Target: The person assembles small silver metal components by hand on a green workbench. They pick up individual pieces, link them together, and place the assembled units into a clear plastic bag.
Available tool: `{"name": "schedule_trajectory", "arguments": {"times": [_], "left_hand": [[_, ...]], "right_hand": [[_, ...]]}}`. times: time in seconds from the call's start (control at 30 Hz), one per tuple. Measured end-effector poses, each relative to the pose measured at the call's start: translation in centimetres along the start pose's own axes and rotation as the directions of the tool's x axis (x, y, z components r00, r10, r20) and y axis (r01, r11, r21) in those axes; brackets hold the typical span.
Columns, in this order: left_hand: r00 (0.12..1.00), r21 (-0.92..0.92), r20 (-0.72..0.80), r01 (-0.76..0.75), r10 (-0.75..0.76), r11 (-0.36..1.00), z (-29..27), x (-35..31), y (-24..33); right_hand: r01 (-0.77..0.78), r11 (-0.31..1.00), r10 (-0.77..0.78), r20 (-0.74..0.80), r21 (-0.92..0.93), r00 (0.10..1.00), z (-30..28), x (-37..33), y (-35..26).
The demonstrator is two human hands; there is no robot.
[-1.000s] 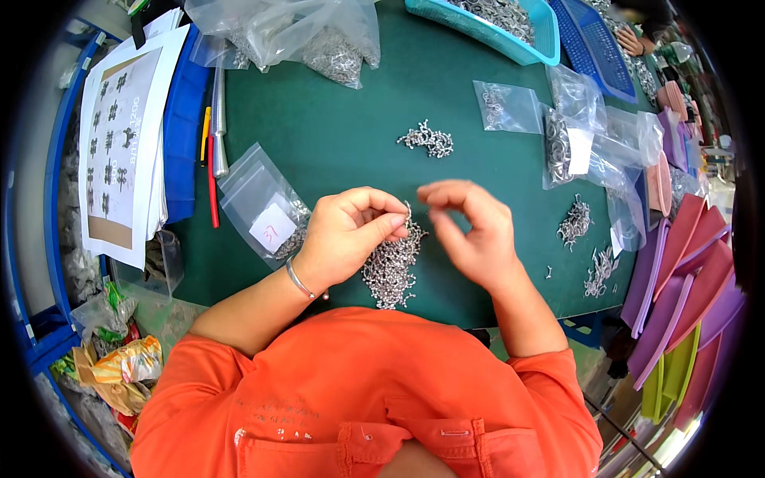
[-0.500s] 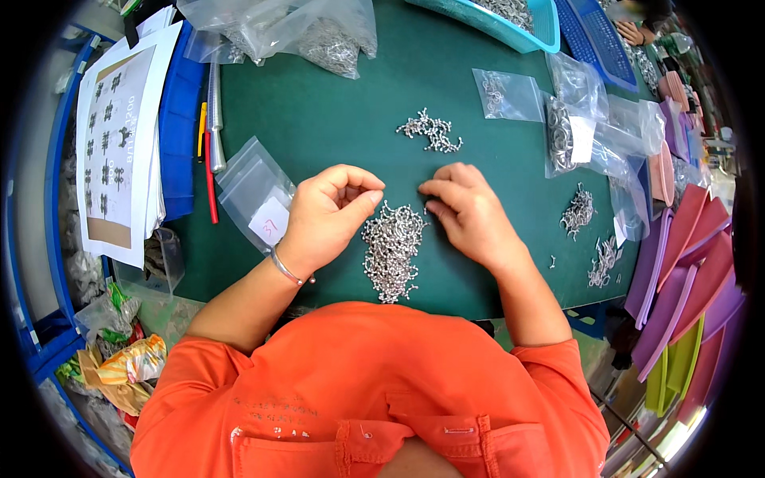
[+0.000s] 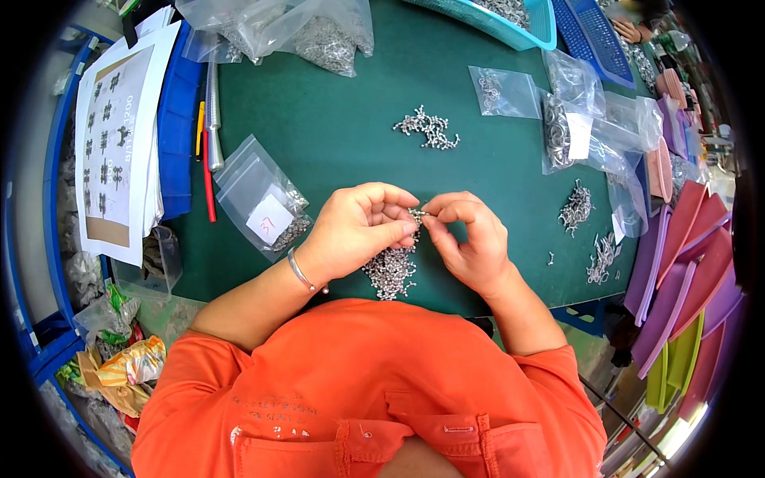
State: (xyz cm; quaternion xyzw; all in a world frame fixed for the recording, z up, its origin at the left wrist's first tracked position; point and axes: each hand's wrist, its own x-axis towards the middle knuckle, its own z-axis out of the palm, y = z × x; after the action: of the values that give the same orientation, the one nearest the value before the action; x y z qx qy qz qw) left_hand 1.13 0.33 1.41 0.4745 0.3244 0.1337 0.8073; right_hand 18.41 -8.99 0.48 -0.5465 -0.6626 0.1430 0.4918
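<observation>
Over the near middle of the green table, my hands meet fingertip to fingertip. My left hand (image 3: 362, 225), a bangle at its wrist, curls its fingers and thumb about small silvery metal pieces (image 3: 417, 213); their exact shape is too small to make out. From the other side, my right hand (image 3: 472, 239) pinches the same spot with thumb and index finger. Directly below lies a heap of small knobbed metal parts (image 3: 389, 275), its upper end partly covered by my left hand. A smaller cluster of similar parts (image 3: 429, 127) rests farther off.
Left of my hands are labelled clear bags (image 3: 259, 203) with metal parts, pens (image 3: 209, 175) and a printed sheet (image 3: 119, 143) by a blue bin. Bags of parts (image 3: 331, 44) and a turquoise basket (image 3: 518, 36) stand at the back. Loose metal piles (image 3: 576, 209) lie right.
My hands have come together above the heap, the left moving right and down, the right dropping lower. Their fingertips now meet at small metal pieces. More of the labelled bag shows.
</observation>
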Motion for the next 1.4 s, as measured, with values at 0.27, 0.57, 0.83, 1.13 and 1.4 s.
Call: {"name": "schedule_trajectory", "arguments": {"times": [0.27,0.57,0.83,1.13,1.4], "left_hand": [[1.000,-0.127,0.012,-0.020,0.022,0.992,-0.4,0.0,0.3],[0.974,-0.136,-0.067,-0.224,0.216,0.965,0.0,0.0,-0.5],[0.974,0.578,0.045,-0.205,0.221,0.790,-1.2,-0.9,-0.1],[0.953,0.561,0.031,-0.267,0.302,0.784,-0.1,0.0,0.7],[0.954,0.560,0.030,-0.264,0.299,0.785,0.4,0.0,0.5]], "right_hand": [[0.091,0.995,-0.090,-0.015,0.044,0.996,0.0,0.4,-0.3],[0.035,0.889,0.016,0.106,-0.457,0.994,-1.1,2.6,4.4],[-0.066,0.948,0.118,0.153,-0.311,0.981,-2.2,0.9,3.7],[-0.120,0.928,0.163,0.095,-0.352,0.982,-2.2,1.0,3.9],[-0.096,0.892,0.125,0.036,-0.442,0.992,-2.1,0.2,4.2]]}}
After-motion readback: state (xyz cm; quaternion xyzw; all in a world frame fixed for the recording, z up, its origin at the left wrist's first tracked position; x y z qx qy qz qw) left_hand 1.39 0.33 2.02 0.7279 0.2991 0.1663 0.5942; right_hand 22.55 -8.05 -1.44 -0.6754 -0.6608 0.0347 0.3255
